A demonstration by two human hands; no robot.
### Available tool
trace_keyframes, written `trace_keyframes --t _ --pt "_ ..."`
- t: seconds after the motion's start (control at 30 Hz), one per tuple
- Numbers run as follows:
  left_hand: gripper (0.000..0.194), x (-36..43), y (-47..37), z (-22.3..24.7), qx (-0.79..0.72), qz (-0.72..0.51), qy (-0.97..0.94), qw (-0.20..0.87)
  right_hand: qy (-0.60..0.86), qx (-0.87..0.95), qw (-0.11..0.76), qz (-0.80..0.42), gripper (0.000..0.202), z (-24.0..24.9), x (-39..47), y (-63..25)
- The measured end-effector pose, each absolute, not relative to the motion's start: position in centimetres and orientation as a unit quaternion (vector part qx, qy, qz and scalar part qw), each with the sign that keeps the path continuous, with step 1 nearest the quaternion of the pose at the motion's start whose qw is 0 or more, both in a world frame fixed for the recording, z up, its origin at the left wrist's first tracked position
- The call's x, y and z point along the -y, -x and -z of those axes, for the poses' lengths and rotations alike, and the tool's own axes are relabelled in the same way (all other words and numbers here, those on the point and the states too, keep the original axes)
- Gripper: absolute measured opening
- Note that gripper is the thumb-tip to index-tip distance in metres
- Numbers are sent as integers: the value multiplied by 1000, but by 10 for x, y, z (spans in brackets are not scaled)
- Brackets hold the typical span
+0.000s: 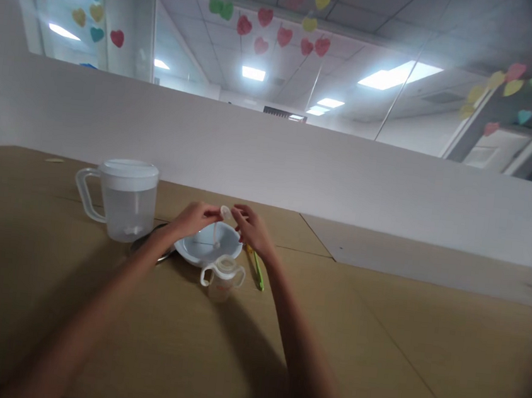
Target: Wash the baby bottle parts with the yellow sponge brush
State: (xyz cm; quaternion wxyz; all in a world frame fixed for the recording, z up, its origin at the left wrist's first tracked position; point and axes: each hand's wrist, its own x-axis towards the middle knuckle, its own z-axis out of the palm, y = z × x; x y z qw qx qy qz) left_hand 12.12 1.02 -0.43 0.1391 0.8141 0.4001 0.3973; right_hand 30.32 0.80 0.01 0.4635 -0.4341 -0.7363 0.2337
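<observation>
Above the bowl, the left hand pinches a small clear part with a thin tube hanging from it, its end down in or over the bowl. The right hand has its fingers bent close to that part; whether they grip it, I cannot tell. The two-handled cup stands upright on the desk, just in front of the bowl, its handled collar on, the tube part apart from it. Left of the bowl, the pitcher has its lid on. The cup bears faint reddish print, too small to read; no brand is legible.
</observation>
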Motion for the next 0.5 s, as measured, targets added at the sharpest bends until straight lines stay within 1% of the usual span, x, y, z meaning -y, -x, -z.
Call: trace_keyframes --t 0.03,0.1,0.2,0.27,0.37,0.5 --pt "31 -2 -124 -3 -380 -418 -811 150 395 749 475 -240 38 -9 2 -301" --pt "30 12 -131 -16 -355 -450 -805 151 362 768 496 -179 39 -24 22 -298" --pt "27 27 -137 -25 -349 -455 -810 126 387 761 512 -94 26 -40 48 -298" --pt "24 30 -139 -26 -341 -438 -822 130 421 761 489 -62 19 -47 60 -301" --pt "24 32 -141 -25 -325 -406 -838 163 453 777 436 -31 10 -51 70 -305" --pt "27 33 -139 -27 -316 -345 -857 214 498 791 355 5 10 -52 71 -308"
